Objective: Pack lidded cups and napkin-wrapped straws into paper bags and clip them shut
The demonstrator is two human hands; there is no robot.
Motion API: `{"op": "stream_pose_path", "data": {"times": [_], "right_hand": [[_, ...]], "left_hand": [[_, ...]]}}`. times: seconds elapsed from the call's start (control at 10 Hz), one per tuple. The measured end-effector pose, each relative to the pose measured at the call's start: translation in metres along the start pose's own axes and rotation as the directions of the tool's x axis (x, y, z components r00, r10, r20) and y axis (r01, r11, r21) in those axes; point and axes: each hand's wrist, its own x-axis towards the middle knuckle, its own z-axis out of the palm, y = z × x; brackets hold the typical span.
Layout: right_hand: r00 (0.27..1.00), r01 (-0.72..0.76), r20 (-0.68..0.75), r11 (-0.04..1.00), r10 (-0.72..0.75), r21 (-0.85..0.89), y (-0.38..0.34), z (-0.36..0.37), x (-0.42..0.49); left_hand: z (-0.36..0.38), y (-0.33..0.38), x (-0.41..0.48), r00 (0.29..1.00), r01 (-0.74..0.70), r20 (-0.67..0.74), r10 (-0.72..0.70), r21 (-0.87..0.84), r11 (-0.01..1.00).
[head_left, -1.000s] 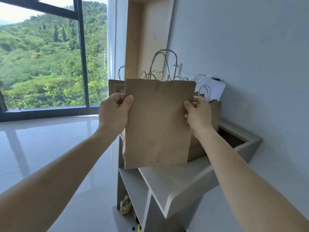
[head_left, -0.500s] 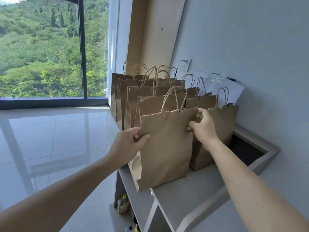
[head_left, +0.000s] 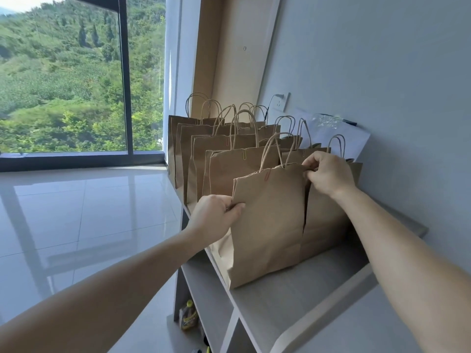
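Paper bag [head_left: 267,225] lower than before, on shelf [head_left: 293,301]

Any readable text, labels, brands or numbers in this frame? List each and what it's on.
Nothing legible in this view.
front bag and the bags behind it: plain brown paper, no print showing.
bottle at the bottom of the view: yellow label with dark print, too blurred to read.
white sheet behind the bags: no readable marks.
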Motion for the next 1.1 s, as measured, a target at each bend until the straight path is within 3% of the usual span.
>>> {"op": "stream_pose_path", "data": {"times": [0.3, 0.5, 0.7, 0.8, 0.9, 1.0, 1.1], "right_hand": [[0.999, -0.043, -0.009, 0.996, 0.044, 0.08, 0.013, 0.009, -0.006], [0.997, -0.079, -0.005, 0.996, 0.08, 0.04, 0.008, 0.009, -0.015], [0.989, -0.089, -0.106, 0.99, 0.101, 0.109, -0.009, 0.011, -0.06], [0.994, -0.11, -0.015, 0.987, 0.112, 0.114, -0.02, 0.013, -0.101], [0.969, -0.132, 0.214, 0.991, 0.122, 0.034, -0.035, 0.007, -0.133], [0.93, -0.1, 0.355, 0.995, 0.099, -0.015, -0.048, -0.008, -0.172], [0.907, -0.045, 0.413, 0.994, 0.081, -0.097, -0.055, -0.03, -0.203]], "left_hand": [[0.005, 0.006, 0.002, 0.992, 0.12, 0.042, -0.116, -0.101, 0.988], [0.001, 0.012, 0.013, 0.979, 0.18, 0.105, -0.173, -0.065, 0.981], [-0.003, 0.012, 0.011, 0.98, 0.155, 0.123, -0.156, 0.023, 0.988], [-0.005, 0.024, -0.003, 0.986, 0.143, 0.074, -0.152, 0.11, 0.984], [-0.006, 0.038, -0.022, 0.978, 0.151, 0.091, -0.187, 0.311, 0.939], [-0.008, 0.057, -0.053, 0.953, 0.145, 0.147, -0.266, 0.55, 0.823], [-0.01, 0.076, -0.085, 0.925, 0.14, 0.185, -0.332, 0.646, 0.75]]}}
